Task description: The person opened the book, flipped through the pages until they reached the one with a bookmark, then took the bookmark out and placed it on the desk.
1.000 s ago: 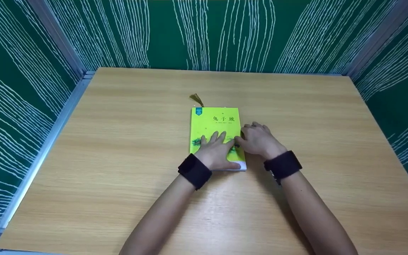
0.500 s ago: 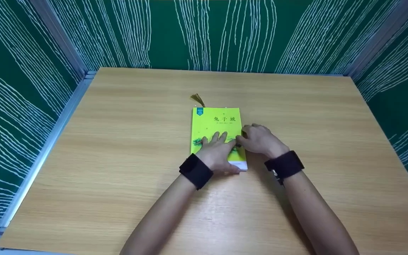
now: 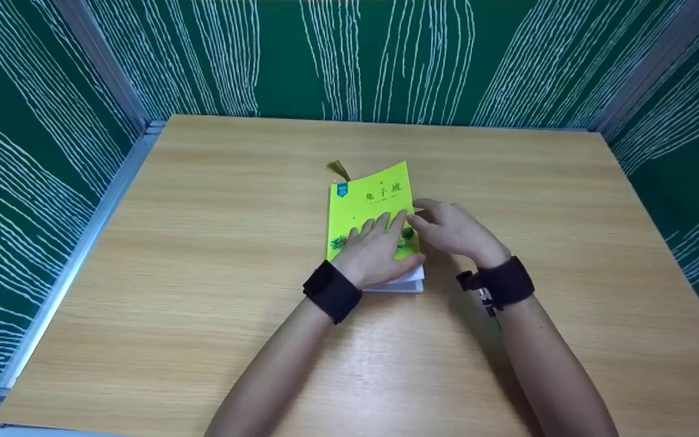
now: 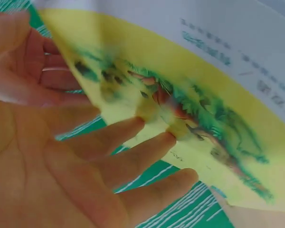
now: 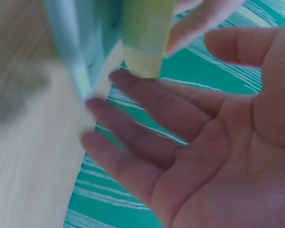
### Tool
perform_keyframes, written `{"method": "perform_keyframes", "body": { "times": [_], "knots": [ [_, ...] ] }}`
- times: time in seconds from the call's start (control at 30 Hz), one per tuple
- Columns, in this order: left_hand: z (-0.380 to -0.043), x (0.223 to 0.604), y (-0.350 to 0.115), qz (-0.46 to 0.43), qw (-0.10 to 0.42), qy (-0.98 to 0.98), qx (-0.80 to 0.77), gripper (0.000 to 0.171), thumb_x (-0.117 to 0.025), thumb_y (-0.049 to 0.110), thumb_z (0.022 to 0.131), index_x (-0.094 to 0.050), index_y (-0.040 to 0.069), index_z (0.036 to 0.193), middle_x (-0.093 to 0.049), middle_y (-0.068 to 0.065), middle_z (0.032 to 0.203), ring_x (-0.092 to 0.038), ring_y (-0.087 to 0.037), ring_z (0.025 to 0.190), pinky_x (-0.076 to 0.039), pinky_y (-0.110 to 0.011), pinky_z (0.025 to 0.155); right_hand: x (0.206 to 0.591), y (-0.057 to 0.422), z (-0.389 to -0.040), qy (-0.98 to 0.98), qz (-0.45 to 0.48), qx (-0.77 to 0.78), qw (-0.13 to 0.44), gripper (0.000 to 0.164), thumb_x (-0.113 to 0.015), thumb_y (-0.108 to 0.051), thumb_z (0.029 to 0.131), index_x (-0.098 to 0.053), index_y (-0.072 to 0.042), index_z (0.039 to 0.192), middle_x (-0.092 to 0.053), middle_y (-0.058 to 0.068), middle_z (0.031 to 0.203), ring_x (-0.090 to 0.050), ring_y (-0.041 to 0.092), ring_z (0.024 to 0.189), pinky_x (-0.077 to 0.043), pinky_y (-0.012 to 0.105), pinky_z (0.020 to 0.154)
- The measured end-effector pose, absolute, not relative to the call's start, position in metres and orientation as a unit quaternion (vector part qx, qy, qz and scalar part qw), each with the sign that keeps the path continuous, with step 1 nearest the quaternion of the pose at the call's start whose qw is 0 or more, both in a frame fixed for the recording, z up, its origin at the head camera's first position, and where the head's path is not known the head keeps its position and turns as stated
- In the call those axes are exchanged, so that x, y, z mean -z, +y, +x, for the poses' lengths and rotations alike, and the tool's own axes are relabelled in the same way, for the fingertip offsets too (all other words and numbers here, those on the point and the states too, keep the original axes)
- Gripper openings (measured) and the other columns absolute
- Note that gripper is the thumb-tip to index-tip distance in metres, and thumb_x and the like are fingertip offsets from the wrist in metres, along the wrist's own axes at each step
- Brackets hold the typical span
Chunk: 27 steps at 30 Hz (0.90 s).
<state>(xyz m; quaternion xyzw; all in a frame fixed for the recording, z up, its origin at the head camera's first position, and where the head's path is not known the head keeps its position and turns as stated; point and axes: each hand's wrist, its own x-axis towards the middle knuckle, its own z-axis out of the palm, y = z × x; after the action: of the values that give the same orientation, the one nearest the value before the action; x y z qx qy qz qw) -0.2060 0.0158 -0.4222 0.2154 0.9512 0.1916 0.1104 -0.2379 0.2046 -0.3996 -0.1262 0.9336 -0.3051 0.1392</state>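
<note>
A paperback book (image 3: 364, 209) with a yellow-green cover lies mid-table, its right side raised and its white lower page edges parted. Over the lower cover, my left hand (image 3: 374, 249) spreads its fingers nearly straight; in the left wrist view the fingertips meet the printed picture on the cover (image 4: 190, 104). At the book's right edge is my right hand (image 3: 455, 227). The right wrist view has its fingers (image 5: 133, 137) extended, the index fingertip right at the edge of the raised cover (image 5: 145, 57), the thumb standing apart.
A brown tassel bookmark (image 3: 338, 170) sticks out past the book's top left. The wooden table (image 3: 204, 212) is bounded by green walls (image 3: 289, 60) with white streaks. Both wrists wear black bands (image 3: 504, 282).
The cover's right side has risen, parting the book's pages. My right hand has shifted up and its curled fingers have loosened. My left hand has tilted with the cover, thumb higher.
</note>
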Motion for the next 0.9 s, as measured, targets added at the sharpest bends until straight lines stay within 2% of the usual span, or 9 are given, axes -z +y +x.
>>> {"method": "perform_keyframes", "body": {
  "times": [0.1, 0.23, 0.37, 0.47, 0.57, 0.67, 0.77, 0.9],
  "knots": [
    [-0.205, 0.416, 0.015, 0.205, 0.088, 0.951, -0.214, 0.094, -0.05, 0.07, 0.096, -0.012, 0.023, 0.168, -0.026, -0.014, 0.169, -0.033, -0.036, 0.151, -0.034, -0.063, 0.116, 0.393, 0.201, -0.233, 0.917, -0.145, 0.349, 0.126, 0.068, -0.045, -0.049, 0.108, -0.04, -0.003, 0.157, -0.059, 0.02, 0.144, -0.06, 0.031, 0.128, -0.045, 0.055, 0.11],
    [-0.205, 0.406, 0.012, 0.197, 0.069, 0.944, -0.255, 0.095, -0.05, 0.068, 0.096, -0.007, 0.024, 0.168, -0.022, -0.014, 0.17, -0.034, -0.033, 0.151, -0.034, -0.064, 0.115, 0.385, 0.194, -0.227, 0.889, -0.169, 0.408, 0.117, 0.066, -0.043, -0.051, 0.108, -0.04, -0.007, 0.158, -0.06, 0.014, 0.145, -0.064, 0.027, 0.122, -0.047, 0.053, 0.108],
    [-0.204, 0.39, 0.0, 0.194, 0.065, 0.933, -0.297, 0.086, -0.051, 0.055, 0.1, -0.006, 0.027, 0.168, -0.023, -0.011, 0.17, -0.044, -0.027, 0.143, -0.042, -0.052, 0.111, 0.38, 0.188, -0.22, 0.852, -0.187, 0.471, 0.133, 0.062, -0.043, -0.048, 0.109, -0.04, -0.012, 0.159, -0.059, 0.01, 0.146, -0.067, 0.024, 0.121, -0.05, 0.048, 0.106],
    [-0.203, 0.376, -0.014, 0.189, 0.069, 0.927, -0.317, 0.077, -0.051, 0.043, 0.101, -0.015, 0.028, 0.167, -0.029, -0.009, 0.168, -0.051, -0.022, 0.13, -0.049, -0.041, 0.102, 0.378, 0.184, -0.216, 0.833, -0.212, 0.491, 0.142, 0.058, -0.043, -0.045, 0.11, -0.04, -0.014, 0.16, -0.06, 0.009, 0.146, -0.069, 0.023, 0.118, -0.054, 0.045, 0.101],
    [-0.203, 0.364, -0.031, 0.186, 0.077, 0.922, -0.331, 0.069, -0.051, 0.035, 0.102, -0.027, 0.026, 0.165, -0.034, -0.006, 0.166, -0.05, -0.02, 0.129, -0.052, -0.038, 0.095, 0.379, 0.178, -0.213, 0.822, -0.254, 0.488, 0.147, 0.054, -0.043, -0.041, 0.111, -0.041, -0.016, 0.16, -0.057, 0.006, 0.15, -0.067, 0.023, 0.121, -0.055, 0.047, 0.1],
    [-0.203, 0.354, -0.048, 0.178, 0.081, 0.92, -0.34, 0.062, -0.052, 0.031, 0.102, -0.036, 0.025, 0.162, -0.038, -0.005, 0.164, -0.048, -0.021, 0.131, -0.055, -0.037, 0.08, 0.38, 0.173, -0.21, 0.822, -0.287, 0.469, 0.15, 0.053, -0.044, -0.039, 0.111, -0.04, -0.02, 0.16, -0.054, 0.001, 0.153, -0.063, 0.022, 0.127, -0.053, 0.05, 0.102],
    [-0.203, 0.346, -0.064, 0.169, 0.082, 0.919, -0.347, 0.057, -0.053, 0.024, 0.102, -0.044, 0.024, 0.158, -0.043, -0.004, 0.161, -0.051, -0.022, 0.124, -0.05, -0.034, 0.062, 0.383, 0.167, -0.208, 0.827, -0.308, 0.444, 0.156, 0.054, -0.047, -0.039, 0.11, -0.038, -0.023, 0.161, -0.051, -0.001, 0.156, -0.057, 0.017, 0.135, -0.049, 0.048, 0.108],
    [-0.206, 0.338, -0.084, 0.142, 0.091, 0.92, -0.353, 0.056, -0.055, 0.013, 0.098, -0.051, 0.022, 0.153, -0.053, -0.005, 0.149, -0.056, -0.023, 0.112, -0.052, -0.031, 0.067, 0.391, 0.162, -0.208, 0.837, -0.31, 0.416, 0.17, 0.057, -0.05, -0.042, 0.108, -0.036, -0.026, 0.162, -0.049, -0.001, 0.158, -0.051, 0.018, 0.141, -0.046, 0.045, 0.112]
  ]
}}
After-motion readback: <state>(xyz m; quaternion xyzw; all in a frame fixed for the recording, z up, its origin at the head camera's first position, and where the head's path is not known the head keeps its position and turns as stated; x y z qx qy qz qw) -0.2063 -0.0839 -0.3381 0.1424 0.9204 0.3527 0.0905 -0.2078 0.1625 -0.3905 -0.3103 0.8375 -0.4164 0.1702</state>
